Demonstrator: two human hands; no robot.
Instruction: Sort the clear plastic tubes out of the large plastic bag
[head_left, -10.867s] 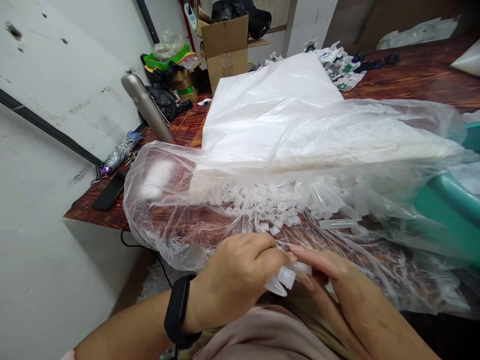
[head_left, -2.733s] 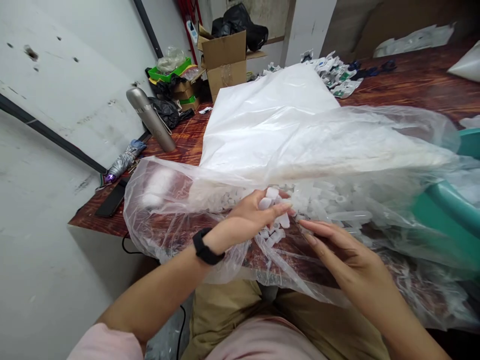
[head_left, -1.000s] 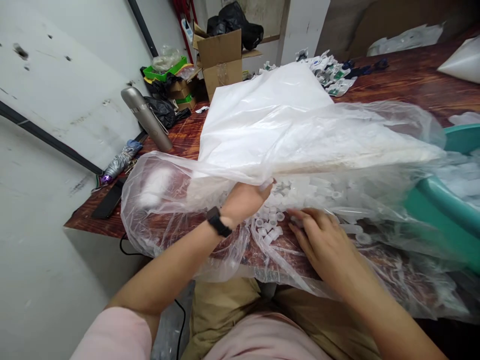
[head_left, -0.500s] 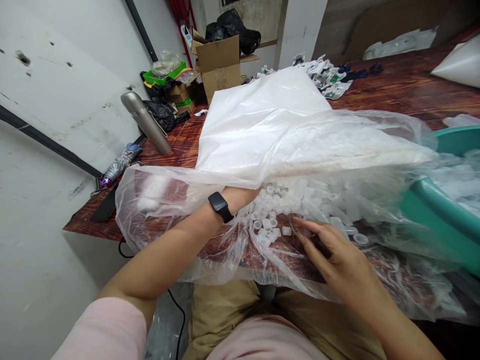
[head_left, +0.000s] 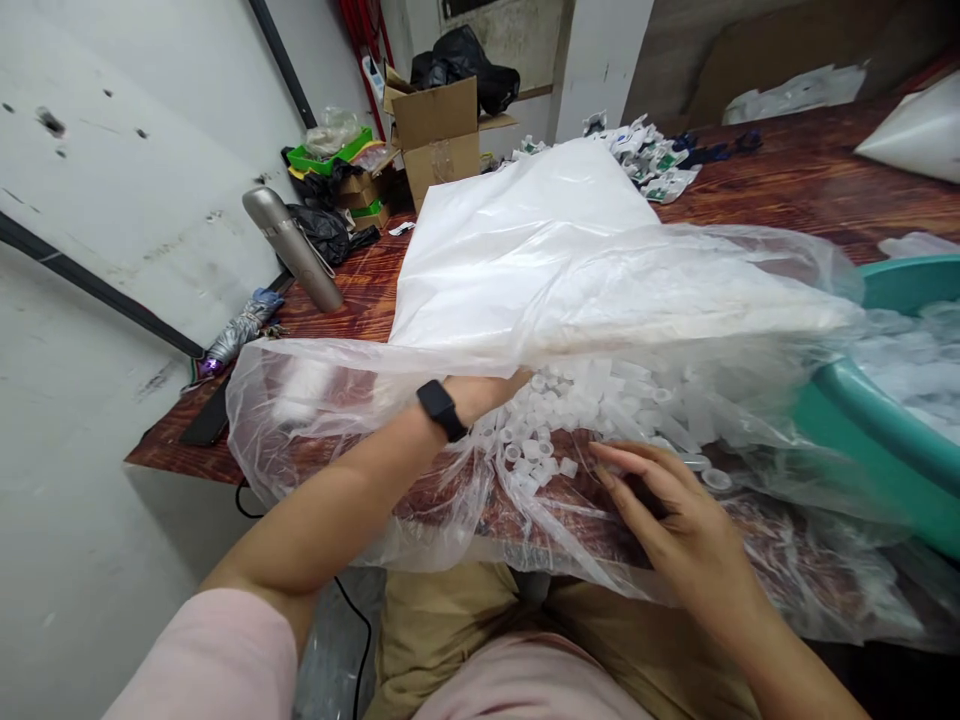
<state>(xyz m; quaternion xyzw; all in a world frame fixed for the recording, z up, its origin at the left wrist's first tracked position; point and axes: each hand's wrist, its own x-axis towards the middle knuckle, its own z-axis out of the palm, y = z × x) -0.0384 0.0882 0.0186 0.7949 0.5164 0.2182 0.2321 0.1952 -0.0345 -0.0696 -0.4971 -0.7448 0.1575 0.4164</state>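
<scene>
A clear plastic bag lies spread along the table's front edge, with many small whitish translucent plastic rings in and around its mouth. My left hand, with a black watch at the wrist, reaches into the bag among the rings; its fingers are hidden under plastic and a large white sheet-like bag. To the right of the rings, my right hand pinches the thin film of the clear bag between thumb and fingertips. A wider ring lies just beyond its knuckles.
A teal basin holding translucent pieces stands at the right. On the left are a grey flask, a folded umbrella and a black phone. A cardboard box and a pile of white parts sit at the back.
One loose ring near my right fingertips has shifted slightly left and tilted. Both hands stay in nearly the same places; the view has moved a little.
</scene>
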